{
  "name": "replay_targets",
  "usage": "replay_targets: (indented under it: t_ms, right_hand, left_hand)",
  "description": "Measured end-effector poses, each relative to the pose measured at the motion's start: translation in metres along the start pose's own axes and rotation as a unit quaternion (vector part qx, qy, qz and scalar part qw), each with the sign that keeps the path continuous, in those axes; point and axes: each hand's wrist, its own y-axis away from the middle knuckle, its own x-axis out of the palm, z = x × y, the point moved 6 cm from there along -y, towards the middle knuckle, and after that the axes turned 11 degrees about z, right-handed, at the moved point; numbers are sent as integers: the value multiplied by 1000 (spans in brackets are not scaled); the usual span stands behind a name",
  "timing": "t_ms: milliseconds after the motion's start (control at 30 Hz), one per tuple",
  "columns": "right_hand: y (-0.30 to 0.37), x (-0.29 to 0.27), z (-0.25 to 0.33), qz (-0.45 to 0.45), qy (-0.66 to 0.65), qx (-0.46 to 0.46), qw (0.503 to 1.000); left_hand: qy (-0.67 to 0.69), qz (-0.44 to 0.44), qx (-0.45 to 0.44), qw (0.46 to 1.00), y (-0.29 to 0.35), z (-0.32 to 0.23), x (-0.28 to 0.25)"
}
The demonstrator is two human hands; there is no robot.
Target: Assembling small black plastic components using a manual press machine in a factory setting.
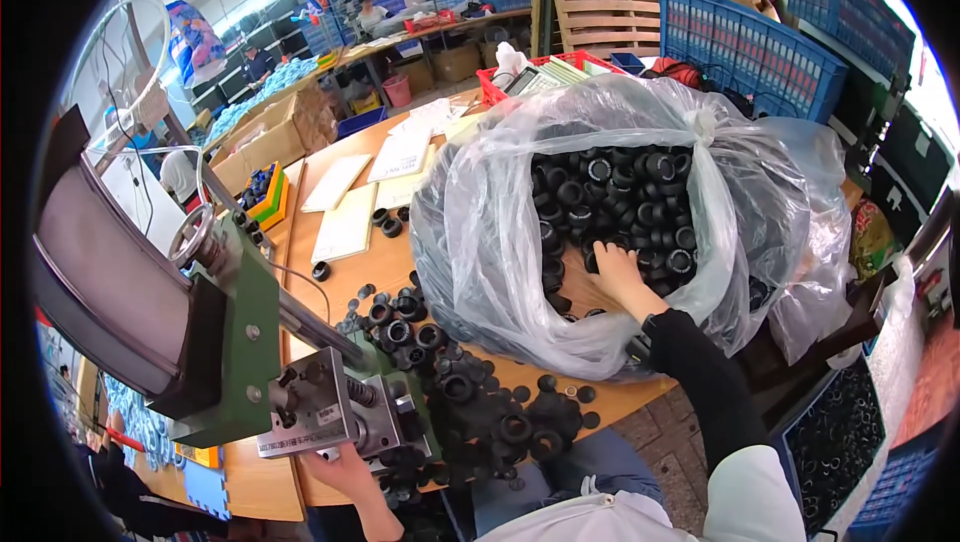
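Note:
Black round plastic caps [640, 182] fill a large clear plastic bag [470, 242] that lies open on the table. My right hand [620, 277] reaches into the bag, its fingers bent around a black cap at the near edge of the heap. At the lower left, my left hand [350, 477] is under the metal die block [312, 407] of a green bench press [250, 322]; the block hides its fingertips and whatever they touch. Loose black caps and flat black discs [480, 392] lie heaped beside the press, between my two hands.
Paper sheets [350, 217] lie behind the press. Beyond the bag stand a red basket [490, 89] and a blue crate [740, 47]. A lined container of small black parts [835, 442] stands at the lower right. Other people sit at far benches.

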Motion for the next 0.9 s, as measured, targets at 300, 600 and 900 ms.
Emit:
replay_targets:
  t_ms: [300, 600, 900]
  right_hand:
    - [58, -78, 69, -285, -242, -170, 912]
    - [197, -87, 246, 20, -510, -353, 784]
    - [190, -60, 378, 52, -479, -435, 760]
  left_hand:
    - [-175, -17, 46, 983, 9, -43, -2]
    - [-81, -109, -23, 990, 67, -17, -66]
    - [-166, -71, -320, 930, 208, 94, -145]
